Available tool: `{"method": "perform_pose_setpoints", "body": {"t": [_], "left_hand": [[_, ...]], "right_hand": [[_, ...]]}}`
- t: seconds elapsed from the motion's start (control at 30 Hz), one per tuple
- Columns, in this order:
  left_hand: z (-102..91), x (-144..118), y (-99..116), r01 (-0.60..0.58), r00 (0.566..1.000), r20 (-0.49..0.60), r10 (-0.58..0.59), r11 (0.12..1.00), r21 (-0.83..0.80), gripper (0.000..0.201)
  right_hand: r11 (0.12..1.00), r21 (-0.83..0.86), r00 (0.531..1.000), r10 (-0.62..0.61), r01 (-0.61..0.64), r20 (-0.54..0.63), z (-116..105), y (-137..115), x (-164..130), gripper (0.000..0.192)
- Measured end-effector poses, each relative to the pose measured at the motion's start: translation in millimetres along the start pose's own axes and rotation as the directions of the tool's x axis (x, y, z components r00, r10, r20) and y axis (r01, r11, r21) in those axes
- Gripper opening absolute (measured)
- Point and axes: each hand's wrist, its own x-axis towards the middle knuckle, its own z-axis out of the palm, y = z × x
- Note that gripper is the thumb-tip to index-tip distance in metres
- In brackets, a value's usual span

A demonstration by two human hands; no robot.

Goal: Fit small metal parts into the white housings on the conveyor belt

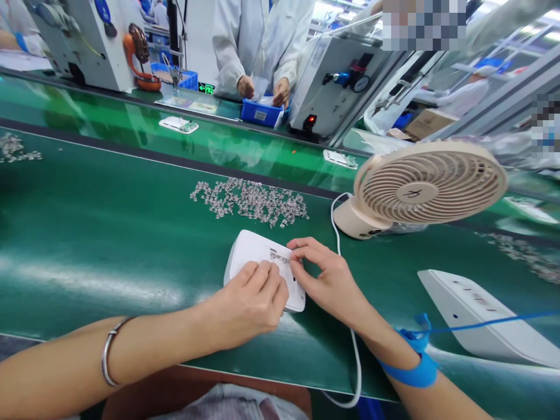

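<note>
A white plastic housing (249, 249) lies flat on the green belt (109, 233) in front of me. My left hand (251, 303) rests on its near edge, fingers curled down on it. My right hand (326, 277) pinches a small silver metal clip (280, 255) against the top of the housing with thumb and forefinger. A silver bangle is on my left wrist and a blue strap (413, 367) with a blue cord on my right wrist.
A pile of small metal clips (251, 201) lies beyond the housing. A beige desk fan (426, 186) stands at the right, its white cable (354, 350) running past my right wrist. Another white housing (485, 318) lies far right. A person in a white coat (260, 41) works across the belt.
</note>
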Motion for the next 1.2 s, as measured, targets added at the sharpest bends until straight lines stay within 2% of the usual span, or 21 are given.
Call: {"method": "perform_pose_setpoints", "body": {"t": [0.13,0.27,0.5,0.77,0.93,1.2], "left_hand": [[-0.3,0.4,0.3,-0.008,1.000,0.006,0.008,1.000,0.005,0.035],[-0.1,1.4,2.9,-0.040,0.999,0.036,0.039,0.999,0.016,0.039],[-2.7,4.1,7.7,0.000,0.995,0.100,0.000,1.000,0.005,0.040],[-1.4,4.4,8.2,0.020,0.991,0.135,-0.021,1.000,0.004,0.041],[-0.1,2.9,7.3,0.018,0.994,0.107,-0.019,1.000,0.012,0.041],[-2.8,5.4,5.7,0.012,0.992,0.126,-0.013,1.000,0.008,0.040]], "right_hand": [[0.990,-0.111,0.994,-0.098,0.091,-0.053,5.5,-1.8,-2.2,0.013],[0.973,-0.199,0.985,-0.139,0.117,-0.101,10.5,-3.4,-3.2,0.012],[0.985,-0.163,0.990,-0.082,0.062,-0.118,12.1,-1.7,-5.2,0.011],[0.996,-0.051,0.990,-0.081,0.075,-0.119,7.2,-1.8,-19.8,0.016],[0.992,-0.078,0.988,-0.109,0.101,-0.113,5.8,-5.2,-22.4,0.020],[0.985,-0.138,0.991,-0.112,0.100,-0.078,3.5,-6.2,-23.2,0.024]]}}
